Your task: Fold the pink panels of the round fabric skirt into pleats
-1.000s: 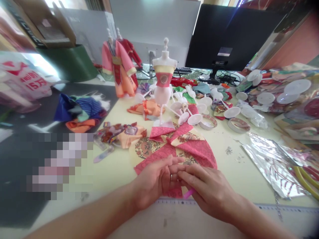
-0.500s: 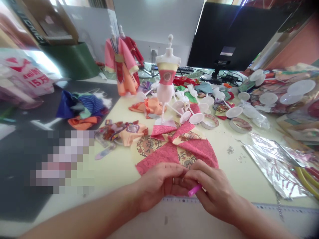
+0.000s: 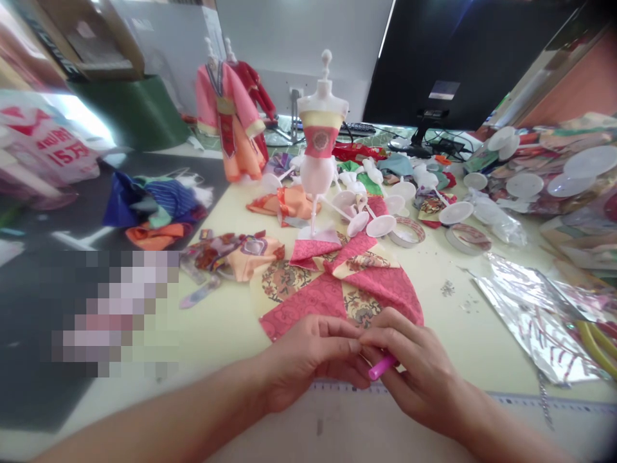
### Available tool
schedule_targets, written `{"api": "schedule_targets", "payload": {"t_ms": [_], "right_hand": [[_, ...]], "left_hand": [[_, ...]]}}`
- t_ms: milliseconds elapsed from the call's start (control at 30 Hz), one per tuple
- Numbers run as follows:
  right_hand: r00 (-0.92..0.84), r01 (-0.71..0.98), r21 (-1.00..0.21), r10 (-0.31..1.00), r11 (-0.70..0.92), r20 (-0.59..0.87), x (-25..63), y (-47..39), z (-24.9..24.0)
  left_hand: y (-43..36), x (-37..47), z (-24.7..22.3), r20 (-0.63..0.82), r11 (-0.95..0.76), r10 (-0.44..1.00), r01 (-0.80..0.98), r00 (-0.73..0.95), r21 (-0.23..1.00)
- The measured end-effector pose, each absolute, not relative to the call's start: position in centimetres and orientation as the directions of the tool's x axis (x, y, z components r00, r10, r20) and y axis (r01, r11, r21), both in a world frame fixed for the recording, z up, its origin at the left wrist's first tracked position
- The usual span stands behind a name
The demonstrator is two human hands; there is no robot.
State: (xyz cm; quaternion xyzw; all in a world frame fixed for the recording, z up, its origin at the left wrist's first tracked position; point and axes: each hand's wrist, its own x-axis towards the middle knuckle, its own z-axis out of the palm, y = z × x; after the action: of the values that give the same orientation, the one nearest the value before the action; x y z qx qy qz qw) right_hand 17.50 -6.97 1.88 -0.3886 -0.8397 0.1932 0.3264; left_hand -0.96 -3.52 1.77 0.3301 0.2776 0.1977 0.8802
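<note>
Fan-shaped pink and cream brocade skirt (image 3: 340, 286) flat on the table (image 3: 463, 334), left hand (image 3: 308, 360) pinching its near hem, right hand (image 3: 414, 373) gripping a pink plastic stick (image 3: 382, 368) beside it

Two hands, left hand (image 3: 308, 360) and right hand (image 3: 414, 373), meeting over one pink stick (image 3: 382, 368). One fan-shaped pink and cream cloth (image 3: 337, 283). One bare white mannequin (image 3: 319, 135) wearing a bodice; two dressed mannequins behind, one in pink robe (image 3: 226, 122), one in red robe (image 3: 253, 93). Two tape rolls: tape roll (image 3: 407, 231), second tape roll (image 3: 467, 238). One dark monitor (image 3: 463, 58). One silver foil sheet (image 3: 535, 315). White round stands too many and too tangled to count surely.
</note>
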Motion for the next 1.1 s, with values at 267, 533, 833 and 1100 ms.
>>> {"api": "schedule_targets", "payload": {"t_ms": [267,533,833,1100], "right_hand": [[-0.462,0.503,-0.583,0.769,0.638,0.442,17.6,-7.1,1.9],[-0.454,0.484,-0.616,0.78,0.622,0.431,17.6,-7.1,1.9],[-0.419,0.473,-0.675,0.818,0.567,0.394,17.5,-7.5,1.8],[-0.316,0.43,-0.721,0.839,0.543,0.443,17.8,-7.1,3.0]], "left_hand": [[-3.5,-0.9,1.6,-0.373,0.712,0.547,-0.183,0.75,0.678],[-3.6,-0.7,1.5,-0.399,0.707,0.563,-0.172,0.724,0.686],[-3.5,-0.7,1.7,-0.443,0.718,0.572,-0.16,0.69,0.678],[-3.3,-0.8,1.7,-0.445,0.72,0.576,-0.167,0.686,0.674]]}}
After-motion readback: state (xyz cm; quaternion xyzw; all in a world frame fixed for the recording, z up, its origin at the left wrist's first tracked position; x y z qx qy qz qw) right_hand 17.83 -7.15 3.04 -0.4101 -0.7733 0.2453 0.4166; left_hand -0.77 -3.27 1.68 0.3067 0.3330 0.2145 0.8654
